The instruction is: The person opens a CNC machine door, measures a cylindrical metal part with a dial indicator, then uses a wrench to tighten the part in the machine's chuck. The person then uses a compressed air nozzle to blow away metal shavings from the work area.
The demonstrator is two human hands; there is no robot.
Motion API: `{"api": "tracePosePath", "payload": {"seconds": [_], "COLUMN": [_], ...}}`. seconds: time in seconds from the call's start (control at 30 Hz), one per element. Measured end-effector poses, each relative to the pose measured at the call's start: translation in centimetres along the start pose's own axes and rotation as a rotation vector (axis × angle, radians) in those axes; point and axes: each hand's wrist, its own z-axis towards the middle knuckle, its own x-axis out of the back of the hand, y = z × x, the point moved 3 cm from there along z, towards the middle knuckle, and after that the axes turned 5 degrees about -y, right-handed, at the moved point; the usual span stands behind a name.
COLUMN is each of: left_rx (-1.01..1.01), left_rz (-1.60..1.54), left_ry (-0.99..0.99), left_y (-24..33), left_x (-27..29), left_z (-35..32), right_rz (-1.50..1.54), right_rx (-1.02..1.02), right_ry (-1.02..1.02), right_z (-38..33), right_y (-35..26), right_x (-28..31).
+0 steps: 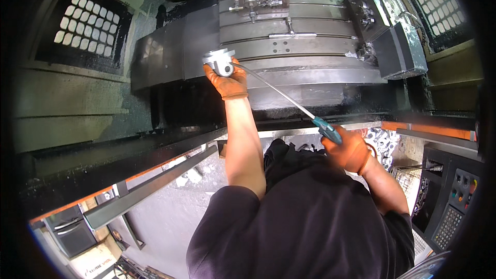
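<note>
Midway, I judge: left hand (pixel 230 83) grips 1 round metal part (pixel 220 62) at 11 o'clock; right hand (pixel 351 150) clenches the air-gun wand (pixel 281 95) (nozzle touching it); slotted machine table (pixel 310 46) unloaded.

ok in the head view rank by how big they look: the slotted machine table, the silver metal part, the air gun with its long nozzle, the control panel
1. slotted machine table, by far the largest
2. air gun, long but thin
3. control panel, partly cut off at the rim, so its place against the air gun is unsure
4. silver metal part, smallest, held in the left hand
</note>
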Motion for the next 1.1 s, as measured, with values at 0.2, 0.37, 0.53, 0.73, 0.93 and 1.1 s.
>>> {"api": "tracePosePath", "payload": {"seconds": [0.2, 0.37, 0.53, 0.73, 0.93, 1.1], "left_rx": [-0.097, -0.071, -0.022, 0.037, 0.072, 0.043], "left_rz": [0.126, 0.121, 0.081, 0.026, 0.008, -0.117], "left_ry": [-0.027, -0.007, -0.046, -0.048, -0.111, -0.234], "left_y": [2.0, 1.6, 1.4, 1.9, 3.7, 5.3], "left_x": [1.3, 0.6, 0.9, 2.0, 3.3, 4.2], "left_z": [-0.1, -0.8, -0.4, 0.5, 0.0, -0.5], "right_rz": [-0.144, -0.193, -0.238, -0.129, -0.117, -0.014], "right_rx": [0.068, 0.071, 0.057, -0.111, -0.039, -0.160], "right_ry": [-0.016, -0.002, 0.019, 0.056, 0.056, -0.036], "right_z": [0.6, 1.4, 1.3, 0.0, 0.0, 0.6], "right_y": [-0.6, -0.9, -0.4, -1.3, -2.7, -4.7], "right_x": [0.1, 0.2, 0.2, 1.9, 2.4, 3.7]}}
